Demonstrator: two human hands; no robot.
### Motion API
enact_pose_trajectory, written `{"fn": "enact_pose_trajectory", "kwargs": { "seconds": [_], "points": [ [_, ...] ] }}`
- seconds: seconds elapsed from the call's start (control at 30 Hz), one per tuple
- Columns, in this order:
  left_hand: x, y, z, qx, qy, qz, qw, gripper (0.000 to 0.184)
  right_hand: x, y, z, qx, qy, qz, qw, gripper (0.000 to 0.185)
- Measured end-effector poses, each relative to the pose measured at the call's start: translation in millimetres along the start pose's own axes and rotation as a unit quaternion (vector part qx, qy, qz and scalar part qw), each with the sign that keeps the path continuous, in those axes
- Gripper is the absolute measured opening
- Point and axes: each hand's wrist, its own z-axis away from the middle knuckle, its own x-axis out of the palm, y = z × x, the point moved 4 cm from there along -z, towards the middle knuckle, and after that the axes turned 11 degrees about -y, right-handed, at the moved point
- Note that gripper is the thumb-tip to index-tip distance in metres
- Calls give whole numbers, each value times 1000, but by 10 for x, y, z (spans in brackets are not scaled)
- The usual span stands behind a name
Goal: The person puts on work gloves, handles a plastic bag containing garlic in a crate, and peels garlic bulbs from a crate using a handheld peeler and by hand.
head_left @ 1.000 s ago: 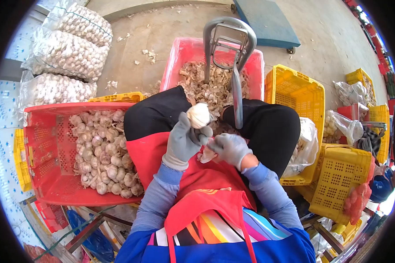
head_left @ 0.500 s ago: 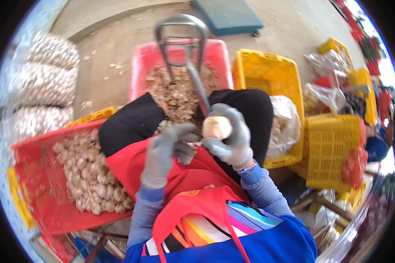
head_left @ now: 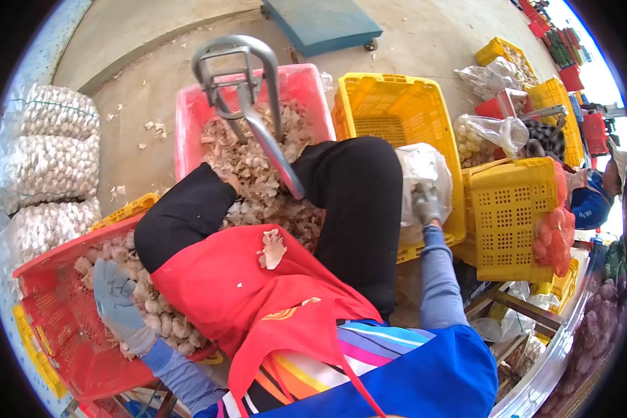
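Note:
My left hand (head_left: 121, 299), in a grey glove, is spread over the garlic bulbs (head_left: 161, 306) in the tilted red crate (head_left: 56, 313); nothing shows in it. Over on the right, my right hand (head_left: 427, 203), also gloved, reaches into the clear plastic bag (head_left: 418, 164) inside the yellow crate (head_left: 449, 139). Its fingers are partly hidden by the bag and blur, so I cannot make out what they hold. A piece of garlic skin (head_left: 272, 249) lies on the red apron (head_left: 216, 272) across my lap.
A pink crate (head_left: 187, 132) of garlic skins stands ahead, with a grey metal frame (head_left: 258, 132) over it. Net sacks of garlic (head_left: 49, 169) are stacked at left. A blue wheeled platform (head_left: 320, 24), more yellow crates (head_left: 512, 216) and a person in blue (head_left: 589, 202) are beyond.
My hands have moved apart from above my lap, the left to the red crate, the right to the plastic bag. The peeled bulb, last in my right hand, no longer shows. The view has shifted.

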Motion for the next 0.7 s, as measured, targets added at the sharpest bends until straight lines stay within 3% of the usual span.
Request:
{"fn": "enact_pose_trajectory", "kwargs": {
  "seconds": [0.03, 0.1, 0.13, 0.17, 0.2, 0.23, 0.27, 0.3, 0.33, 0.4, 0.43, 0.47, 0.53, 0.6, 0.7],
  "points": [
    [-159, -10, 18, -9, 25, 10, 1000, 52, -162, 91, 77, 58, 70, -171, 981, 41],
    [-471, -73, 129, -1, 52, 10, 999, 51, -443, 184, 126, 34, 168, -126, 977, 32],
    [-883, -336, 115, 21, 34, 45, 998, 49, -448, 328, 70, -106, 220, -2, 970, 28],
    [-730, -184, 169, -30, 156, -26, 987, 48, -548, 252, 212, -129, 201, -414, 878, 35],
    [-976, -340, 183, 11, 183, -23, 983, 44, -799, -164, 570, -113, 188, -477, 851, 38],
    [-1178, -448, 203, 25, 175, -153, 972, 39, -777, -135, 568, -89, 174, -552, 811, 46],
    [-1363, -490, 195, 88, 154, -424, 888, 34, -973, -547, 846, -65, 199, -589, 781, 51],
    [-1457, -529, 197, 59, 157, -461, 872, 31, -1059, -606, 902, -108, 179, -562, 801, 50],
    [-1546, -569, 190, 30, 159, -496, 853, 28, -1143, -672, 916, -150, 166, -531, 817, 52],
    [-1554, -842, 129, 9, 184, -317, 930, 26, -1384, -1380, 1220, -337, 33, -662, 668, 54],
    [-1538, -929, 84, 11, 172, -315, 933, 28, -1421, -1537, 1291, -335, 19, -718, 609, 56],
    [-1525, -1021, 37, 14, 160, -313, 936, 31, -1521, -1872, 1517, -343, 19, -721, 602, 60],
    [-1371, -1126, -105, -95, 159, -269, 945, 39, -1588, -2438, 1905, -467, -104, -614, 628, 65],
    [-1212, -1079, -318, -109, 144, -417, 891, 55, -1443, -2831, 2063, -495, -138, -534, 671, 67],
    [-1021, -1061, -651, -154, 126, -556, 807, 78, -1059, -3277, 2208, -470, -287, -520, 652, 65]
  ]
}}
